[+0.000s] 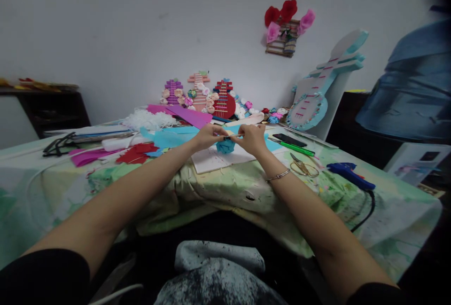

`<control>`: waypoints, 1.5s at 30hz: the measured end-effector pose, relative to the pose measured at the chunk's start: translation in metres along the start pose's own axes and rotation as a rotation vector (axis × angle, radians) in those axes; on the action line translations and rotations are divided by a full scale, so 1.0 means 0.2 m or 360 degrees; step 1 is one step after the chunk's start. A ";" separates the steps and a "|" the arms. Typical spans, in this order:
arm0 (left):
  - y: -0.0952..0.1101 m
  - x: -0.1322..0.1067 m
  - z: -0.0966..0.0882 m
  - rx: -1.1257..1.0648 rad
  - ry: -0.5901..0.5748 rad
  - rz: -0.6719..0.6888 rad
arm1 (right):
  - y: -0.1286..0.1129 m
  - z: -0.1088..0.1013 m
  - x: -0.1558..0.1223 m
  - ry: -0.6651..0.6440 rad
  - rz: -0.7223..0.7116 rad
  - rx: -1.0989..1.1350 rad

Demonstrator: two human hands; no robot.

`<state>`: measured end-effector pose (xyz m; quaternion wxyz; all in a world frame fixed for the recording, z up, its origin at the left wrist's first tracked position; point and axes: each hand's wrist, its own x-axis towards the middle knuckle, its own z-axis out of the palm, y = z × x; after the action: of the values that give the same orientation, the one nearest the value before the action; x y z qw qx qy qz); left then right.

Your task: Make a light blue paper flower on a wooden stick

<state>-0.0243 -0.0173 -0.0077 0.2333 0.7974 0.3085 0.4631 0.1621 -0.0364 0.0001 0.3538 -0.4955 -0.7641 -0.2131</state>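
A thin wooden stick [234, 136] is pinched between the closed grip of the left hand [207, 136] and of the right hand [252, 138], above white paper [214, 160] on the desk [232, 187]. A blue foam flower [225, 145] is seen just beneath the stick, touching both hands. Scissors [302, 168] and a blue glue gun [348, 175] are noted to the right.

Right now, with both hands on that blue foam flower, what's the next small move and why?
Probably keep winding: the left hand and right hand pinch a thin stick above the blue foam flower, whose roll looks loose. The glue gun lies apart.
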 end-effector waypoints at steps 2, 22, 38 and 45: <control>0.00 0.00 0.00 -0.0132 -0.0024 -0.0061 | -0.01 0.00 0.00 -0.0023 0.0006 -0.0006; 0.03 -0.03 -0.01 -0.0661 -0.0447 -0.0405 | -0.02 -0.02 -0.02 -0.0015 -0.0186 -0.0036; 0.04 -0.03 -0.01 -0.0552 -0.0418 -0.0172 | -0.03 -0.06 -0.04 0.0017 -0.0321 -0.0011; 0.02 -0.01 0.00 -0.0197 -0.0219 -0.0094 | -0.04 -0.05 -0.04 0.0052 -0.0352 -0.0032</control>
<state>-0.0253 -0.0213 -0.0066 0.3163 0.8020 0.2858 0.4184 0.1608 -0.0517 0.0016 0.3355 -0.4081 -0.8061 -0.2666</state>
